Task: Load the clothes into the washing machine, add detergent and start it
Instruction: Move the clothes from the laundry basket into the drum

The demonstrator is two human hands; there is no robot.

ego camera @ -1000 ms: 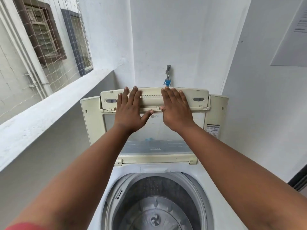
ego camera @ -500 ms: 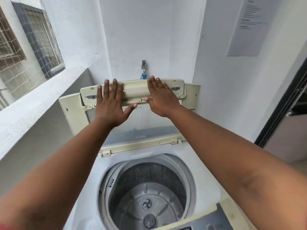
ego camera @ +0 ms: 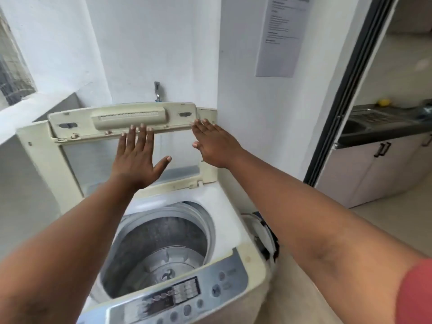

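Observation:
A white top-loading washing machine [ego camera: 230, 220] stands in front of me with its cream lid [ego camera: 70, 164] folded up against the back wall. The steel drum [ego camera: 163, 249] is bare inside, with no clothes in it. My left hand [ego camera: 138, 160] is spread flat in front of the lid's clear panel, fingertips at the lid's upper fold. My right hand [ego camera: 214, 142] is open at the lid's right edge, fingers touching the frame. The control panel [ego camera: 182, 298] with round buttons runs along the near edge. No clothes or detergent are in view.
A tap [ego camera: 157, 91] sticks out of the wall behind the lid. A white ledge [ego camera: 21, 118] runs along the left. A white and dark object [ego camera: 264, 235] sits right of the machine. A doorway on the right shows a counter with a sink [ego camera: 367, 123].
Both hands have slid off the top fold of the lid, the left lower onto the clear panel, the right out to the lid's right edge. My view has turned right and down.

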